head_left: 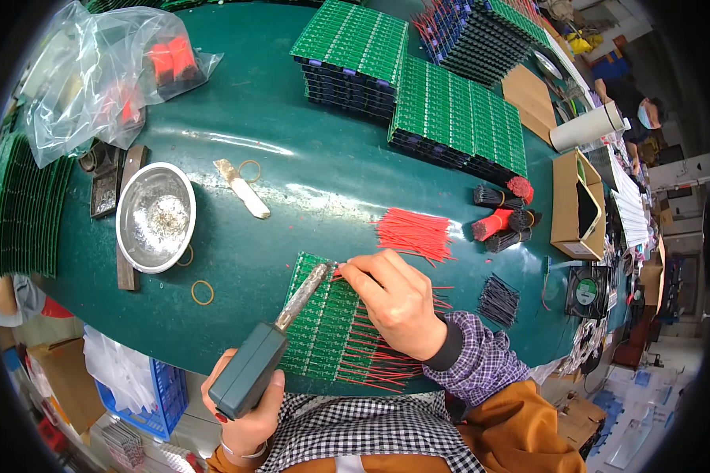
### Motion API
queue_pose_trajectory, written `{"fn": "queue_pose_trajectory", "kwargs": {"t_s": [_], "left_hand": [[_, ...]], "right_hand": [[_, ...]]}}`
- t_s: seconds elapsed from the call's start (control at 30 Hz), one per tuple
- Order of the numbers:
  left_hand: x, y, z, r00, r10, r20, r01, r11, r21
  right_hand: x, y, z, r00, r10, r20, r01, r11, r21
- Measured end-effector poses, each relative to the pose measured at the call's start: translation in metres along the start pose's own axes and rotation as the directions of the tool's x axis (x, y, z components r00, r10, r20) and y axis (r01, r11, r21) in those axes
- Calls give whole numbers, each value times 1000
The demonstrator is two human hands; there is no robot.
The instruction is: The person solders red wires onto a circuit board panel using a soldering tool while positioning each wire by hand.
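Note:
My left hand [248,430] is wrapped round the dark green body of a soldering gun [254,366]. The gun's metal tip meets the top right part of a green circuit board panel [315,339]. There, my right hand [398,303] pinches the end of a red wire [338,273] beside the tip. Rows of red and black wires [375,359] stick out from the panel's right side, partly under my right wrist. Just beyond that hand lies a pile of loose red wires [414,233]. A smaller pile of black wires [498,300] lies to its right.
A white bowl [126,252] with silvery bits stands left, near a whitish stick [248,197] and a rubber band [203,292]. Stacked green boards [457,118] fill the back. Wire bundles [493,225], a cardboard box [566,209] and a fan [586,291] sit right.

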State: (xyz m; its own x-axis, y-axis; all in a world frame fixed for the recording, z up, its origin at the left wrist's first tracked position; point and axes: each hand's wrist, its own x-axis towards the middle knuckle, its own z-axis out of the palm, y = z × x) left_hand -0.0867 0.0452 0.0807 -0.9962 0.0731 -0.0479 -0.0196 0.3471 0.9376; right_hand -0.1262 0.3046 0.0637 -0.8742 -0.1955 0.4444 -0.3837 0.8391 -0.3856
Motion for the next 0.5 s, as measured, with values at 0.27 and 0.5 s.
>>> {"fn": "queue_pose_trajectory", "kwargs": {"t_s": [0.27,0.5], "left_hand": [[2,0,4,999,24,-26,-25,999,-22],[-6,-5,0,999,-8,-49,6,999,-44]], "right_hand": [[0,1,1,1000,-19,2,19,1000,-10],[1,-3,0,1000,9,-3,-9,1000,-19]]}}
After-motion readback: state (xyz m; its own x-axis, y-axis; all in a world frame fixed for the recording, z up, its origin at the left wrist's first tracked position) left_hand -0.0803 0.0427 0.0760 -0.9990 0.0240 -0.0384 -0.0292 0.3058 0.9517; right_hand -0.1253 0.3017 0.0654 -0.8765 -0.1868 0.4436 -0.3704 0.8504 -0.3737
